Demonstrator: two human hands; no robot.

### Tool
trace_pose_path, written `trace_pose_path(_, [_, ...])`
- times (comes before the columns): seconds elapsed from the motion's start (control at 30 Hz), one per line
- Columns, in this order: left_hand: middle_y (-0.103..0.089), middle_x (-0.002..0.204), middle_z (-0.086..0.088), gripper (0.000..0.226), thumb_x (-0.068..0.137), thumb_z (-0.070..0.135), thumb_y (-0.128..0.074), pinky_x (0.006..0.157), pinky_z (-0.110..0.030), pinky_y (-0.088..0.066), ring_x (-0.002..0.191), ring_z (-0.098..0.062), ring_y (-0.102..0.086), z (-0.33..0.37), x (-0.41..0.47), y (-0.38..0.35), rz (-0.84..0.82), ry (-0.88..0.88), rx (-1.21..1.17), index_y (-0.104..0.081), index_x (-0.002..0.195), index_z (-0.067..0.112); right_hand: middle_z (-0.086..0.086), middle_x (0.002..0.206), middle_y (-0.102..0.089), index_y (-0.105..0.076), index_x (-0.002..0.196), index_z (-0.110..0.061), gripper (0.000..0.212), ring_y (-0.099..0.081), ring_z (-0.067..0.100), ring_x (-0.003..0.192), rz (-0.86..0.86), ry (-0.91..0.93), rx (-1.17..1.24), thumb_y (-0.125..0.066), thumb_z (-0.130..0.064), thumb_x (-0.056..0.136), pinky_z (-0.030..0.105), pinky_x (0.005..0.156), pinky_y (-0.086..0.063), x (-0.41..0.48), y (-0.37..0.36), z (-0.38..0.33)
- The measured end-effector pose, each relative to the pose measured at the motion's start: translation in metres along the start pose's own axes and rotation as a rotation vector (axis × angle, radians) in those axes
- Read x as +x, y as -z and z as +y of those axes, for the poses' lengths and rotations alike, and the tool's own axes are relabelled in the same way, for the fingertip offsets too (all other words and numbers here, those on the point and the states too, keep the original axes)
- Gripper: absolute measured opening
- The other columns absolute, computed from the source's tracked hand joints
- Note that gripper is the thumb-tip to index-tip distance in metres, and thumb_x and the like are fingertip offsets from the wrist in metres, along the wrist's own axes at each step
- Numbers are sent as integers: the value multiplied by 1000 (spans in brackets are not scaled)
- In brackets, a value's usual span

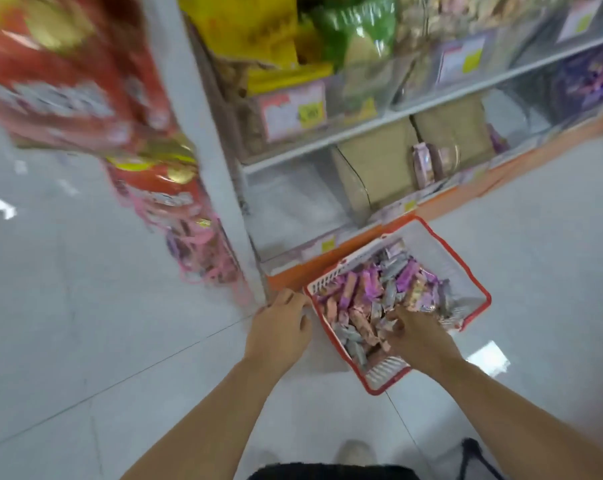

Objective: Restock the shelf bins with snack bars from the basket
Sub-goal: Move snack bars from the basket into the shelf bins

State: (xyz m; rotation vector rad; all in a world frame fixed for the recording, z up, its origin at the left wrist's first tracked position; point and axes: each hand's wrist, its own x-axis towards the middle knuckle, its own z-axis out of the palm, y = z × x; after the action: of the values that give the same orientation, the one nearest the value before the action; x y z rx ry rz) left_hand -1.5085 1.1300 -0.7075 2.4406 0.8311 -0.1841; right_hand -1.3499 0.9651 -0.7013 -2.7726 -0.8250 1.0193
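A red-rimmed white basket [473,282] sits on the floor against the shelf base, heaped with pink, purple and grey snack bars [373,292]. My right hand [418,336] is down inside the basket, its fingers curled into the pile of bars. My left hand [279,329] hangs just left of the basket's near corner, fingers loosely curled, holding nothing. Clear shelf bins [293,202] stand on the lowest shelf above the basket; the left one looks nearly bare. The picture is blurred by motion.
A white shelf upright [206,140] stands left of the bins. Red and gold packs with pink ribbon [175,209] hang at its left. Upper shelves carry bins with price tags [293,112]. Brown cartons [379,164] sit behind the lower bins. Pale tiled floor surrounds me.
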Motion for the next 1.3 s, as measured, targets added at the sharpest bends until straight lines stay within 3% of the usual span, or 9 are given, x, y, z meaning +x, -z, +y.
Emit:
trace_pose_path(0.3, [-38, 140, 6, 41, 96, 26, -43, 100, -31, -42, 124, -17, -41, -66, 112, -181, -110, -122, 149, -44, 137, 28, 3, 94, -64, -54, 103, -19, 29, -61, 19, 81, -15, -34, -29, -42, -45, 95, 28, 63, -48, 144, -141, 74])
trace_pose_path(0.4, [-31, 147, 7, 43, 97, 30, -43, 107, -33, -36, 136, -18, -25, -80, 129, -208, -136, -151, 204, -42, 140, 29, 8, 106, -64, -47, 129, -23, 49, -62, 20, 92, 28, 2, -23, -39, -56, 93, 33, 75, -53, 173, -168, 88])
trace_pose_path(0.5, [-28, 150, 9, 41, 97, 34, -43, 112, -38, -30, 141, -21, -13, -89, 138, -218, -131, -163, 216, -45, 138, 31, 7, 145, -38, -34, 143, -28, 55, -58, 26, 110, 79, 25, 52, -48, -47, 93, 38, 92, -50, 190, -175, 87])
trace_pose_path(0.7, [-29, 150, 12, 39, 96, 44, -45, 110, -42, -32, 142, -19, -9, -94, 141, -215, -131, -145, 204, -48, 134, 36, 13, 157, -7, -24, 149, -28, 64, -46, 31, 128, 71, 55, 81, -53, -25, 92, 39, 100, -44, 224, -176, 75])
trace_pose_path(0.8, [-30, 150, 11, 41, 96, 44, -46, 111, -42, -31, 142, -19, -10, -92, 140, -213, -135, -147, 218, -47, 136, 34, 15, 157, -5, -28, 148, -23, 61, -49, 32, 124, 45, 6, 96, -53, -21, 92, 37, 95, -45, 235, -180, 73])
trace_pose_path(0.93, [-30, 150, 12, 41, 95, 45, -47, 109, -42, -31, 141, -19, -11, -92, 142, -212, -136, -142, 229, -47, 135, 35, 16, 152, -26, -43, 129, -15, 38, -5, 26, 146, 13, 3, 146, -49, -11, 92, 35, 100, -37, 248, -182, 78])
trace_pose_path(1.0, [-31, 149, 13, 41, 95, 47, -48, 109, -42, -31, 141, -19, -11, -93, 142, -212, -139, -144, 231, -48, 134, 37, 13, 153, -24, -36, 143, -14, 51, 3, 23, 147, -33, 23, 134, -49, -13, 94, 35, 107, -31, 250, -183, 81])
trace_pose_path(1.2, [-31, 149, 15, 39, 94, 47, -49, 107, -42, -33, 141, -18, -12, -92, 144, -213, -137, -147, 240, -49, 132, 38, 13, 149, -28, -38, 144, -13, 50, -12, 25, 144, -80, 94, 50, -50, -21, 97, 29, 107, -27, 240, -182, 93])
trace_pose_path(1.3, [-30, 148, 17, 39, 94, 48, -47, 107, -39, -33, 140, -18, -12, -93, 144, -214, -129, -156, 241, -49, 132, 39, 11, 154, -18, -23, 150, -25, 59, -16, 26, 144, -99, 154, -42, -48, -32, 98, 28, 108, -26, 225, -182, 107])
